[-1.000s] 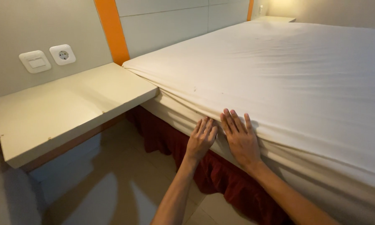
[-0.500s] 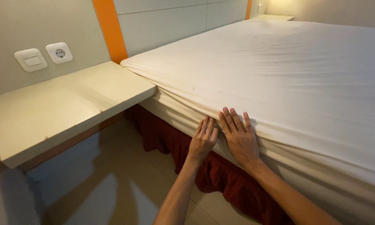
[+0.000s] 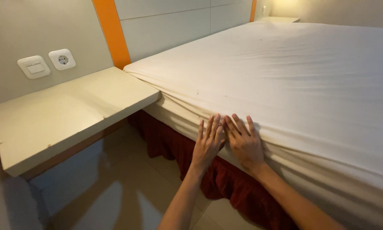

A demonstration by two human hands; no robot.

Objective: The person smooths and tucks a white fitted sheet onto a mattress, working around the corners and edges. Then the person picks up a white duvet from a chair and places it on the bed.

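A wide bed with a white fitted sheet [image 3: 285, 81] fills the right of the view. Both of my hands lie flat, side by side, against the near side of the mattress. My left hand [image 3: 208, 142] rests with its fingers spread on the sheet's side, just above the dark red bed skirt [image 3: 238, 191]. My right hand [image 3: 244, 142] presses the sheet next to it, fingers pointing up toward the top edge. Neither hand grips anything.
A cream wall-mounted side shelf [image 3: 68, 115] sticks out at the left, touching the bed's corner. A light switch [image 3: 34, 67] and a socket [image 3: 62, 59] sit on the wall above it. An orange strip [image 3: 112, 34] runs up the wall. Glossy tiled floor [image 3: 115, 191] lies below.
My hands stay in the same spot on the mattress side. The view has shifted slightly, nothing else differs.
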